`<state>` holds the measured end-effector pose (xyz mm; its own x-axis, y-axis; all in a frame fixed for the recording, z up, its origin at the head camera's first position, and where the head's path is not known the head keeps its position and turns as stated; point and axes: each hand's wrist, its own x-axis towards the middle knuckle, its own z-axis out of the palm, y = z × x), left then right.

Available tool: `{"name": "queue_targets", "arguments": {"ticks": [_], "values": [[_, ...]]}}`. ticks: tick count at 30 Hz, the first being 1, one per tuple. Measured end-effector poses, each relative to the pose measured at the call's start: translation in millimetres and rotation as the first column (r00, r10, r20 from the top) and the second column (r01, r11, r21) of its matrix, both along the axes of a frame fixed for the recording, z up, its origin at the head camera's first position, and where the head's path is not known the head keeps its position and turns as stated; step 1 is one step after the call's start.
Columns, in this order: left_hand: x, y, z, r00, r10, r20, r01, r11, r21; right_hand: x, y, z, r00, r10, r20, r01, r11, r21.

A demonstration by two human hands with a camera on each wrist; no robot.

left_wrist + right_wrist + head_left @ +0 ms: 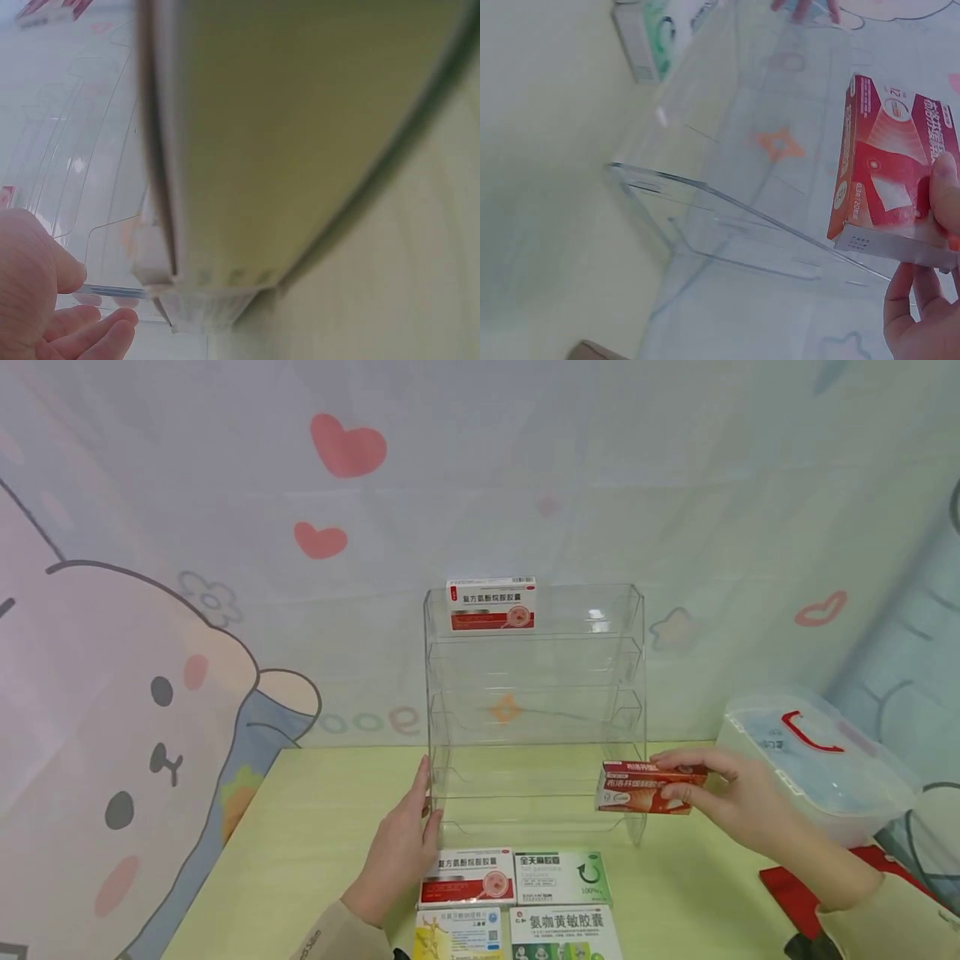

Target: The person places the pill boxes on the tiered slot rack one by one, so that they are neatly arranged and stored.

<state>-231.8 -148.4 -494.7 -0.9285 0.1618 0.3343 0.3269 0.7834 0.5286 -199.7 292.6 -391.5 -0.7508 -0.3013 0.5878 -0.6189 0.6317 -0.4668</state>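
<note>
Red ibuprofen capsule box (637, 793) is pinched between thumb and fingers of the right hand (738, 793), at the lower right side of the clear tiered rack (536, 718). The rack's left edge is gripped by the left hand (401, 847). Four medicine boxes (558, 878) are laid before it on the tabletop (330, 827).

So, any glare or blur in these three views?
Head: glare patch on the top tier of the clear rack, lighting otherwise fairly even; left wrist: large yellow-green surface close to the lens is out of focus, small glare spots on the rack; right wrist: red box fairly sharp, green-and-white box blurred.
</note>
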Motion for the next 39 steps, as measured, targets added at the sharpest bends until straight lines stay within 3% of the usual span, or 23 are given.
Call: {"name": "queue_targets", "arguments": {"ticks": [5,9,16,24,31,39], "values": [[-0.9,-1.5,-1.6,1.000,-0.003,-0.022,0.002,1.000,-0.024,-13.3,-4.1,29.2,0.993,-0.103,-0.056,0.103,0.995,0.003],[-1.8,-4.0,-2.3,1.000,0.003,-0.022,-0.003,1.000,-0.023,-28.3,-9.0,49.0,0.985,-0.133,-0.106,0.130,0.991,-0.038],[-0.1,-2.3,1.0,1.000,0.002,-0.006,-0.002,1.000,-0.008,-47.1,-20.1,78.2,0.975,-0.198,-0.095,0.192,0.979,-0.072],[1.2,0.7,0.9,1.000,-0.001,-0.015,0.000,1.000,-0.006,-66.8,-26.7,110.9,0.970,-0.217,-0.108,0.205,0.973,-0.110],[-0.6,-0.3,0.5,0.999,-0.004,-0.032,0.003,1.000,-0.008,-84.6,-34.7,139.5,0.961,-0.269,-0.063,0.258,0.955,-0.144],[-1.4,0.7,0.2,1.000,-0.008,0.000,0.008,1.000,0.000,-108.0,-48.9,156.3,0.953,-0.300,-0.041,0.288,0.940,-0.184]]}}
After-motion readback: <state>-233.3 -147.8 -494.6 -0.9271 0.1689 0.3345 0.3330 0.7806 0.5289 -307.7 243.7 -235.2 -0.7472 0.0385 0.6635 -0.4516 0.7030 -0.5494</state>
